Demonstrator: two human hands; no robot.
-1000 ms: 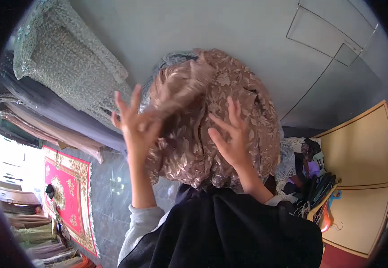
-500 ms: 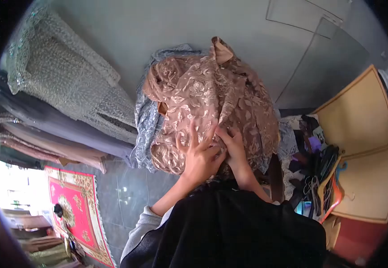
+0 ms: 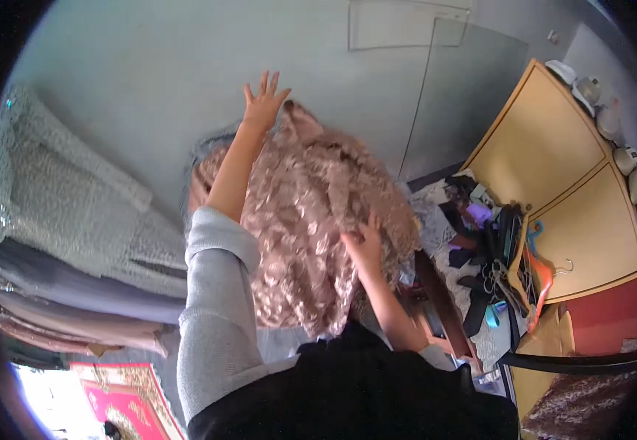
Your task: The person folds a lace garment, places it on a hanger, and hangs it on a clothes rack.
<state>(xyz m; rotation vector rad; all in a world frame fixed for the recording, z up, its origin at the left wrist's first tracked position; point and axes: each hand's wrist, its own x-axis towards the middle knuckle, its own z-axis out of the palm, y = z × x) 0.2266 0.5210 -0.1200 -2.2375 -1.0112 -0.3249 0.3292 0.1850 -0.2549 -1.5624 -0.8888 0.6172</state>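
Observation:
A dusty-pink lace garment (image 3: pixel 296 213) lies heaped in the centre, with a grey-blue lace piece (image 3: pixel 199 152) showing at its upper left edge. Stretched far forward, my left hand (image 3: pixel 263 106) has its fingers spread and holds nothing, just left of the garment's raised top corner. My right hand (image 3: pixel 365 246) is lower, at the right part of the garment, with thumb and fingers pinching a fold of the cloth.
Sequined and plain garments (image 3: pixel 76 169) hang at the left. A red patterned rug (image 3: pixel 131 396) lies at lower left. Hangers (image 3: pixel 542 275) and dark cloths lie at the right, before a wooden cabinet (image 3: pixel 553 154) with white objects along its top.
My left hand has left the middle of the garment and reached forward with fingers spread. My right hand stays on the cloth. The view has shifted, showing more of the cabinet.

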